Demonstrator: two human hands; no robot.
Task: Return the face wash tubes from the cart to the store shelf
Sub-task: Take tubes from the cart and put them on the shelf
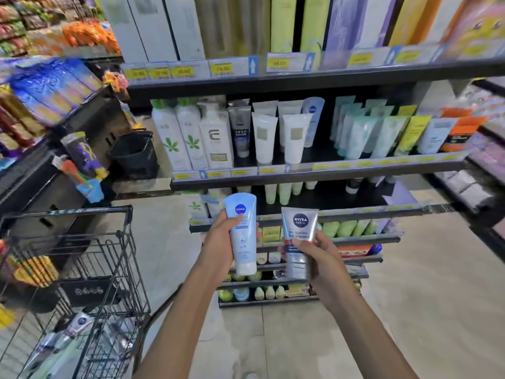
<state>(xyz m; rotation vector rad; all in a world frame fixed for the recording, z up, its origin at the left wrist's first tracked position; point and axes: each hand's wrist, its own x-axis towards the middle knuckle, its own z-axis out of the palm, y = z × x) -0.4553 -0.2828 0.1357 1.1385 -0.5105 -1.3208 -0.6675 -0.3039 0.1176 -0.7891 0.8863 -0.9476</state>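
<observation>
My left hand [218, 242] grips a light blue face wash tube [241, 236], held upright with its cap down. My right hand [317, 255] grips a silver face wash tube [299, 236], also cap down. Both tubes hang in front of the store shelf [300, 177], below the row that holds white, blue and green tubes. The wire cart [103, 269] stands at the lower left, with more tubes [79, 324] lying in its basket.
A black bucket [135, 154] sits on the floor left of the shelf. Snack racks [41, 91] line the left side. Lower shelf tiers carry small bottles and tubes. Tiled floor [410, 296] opens to the right of my arms.
</observation>
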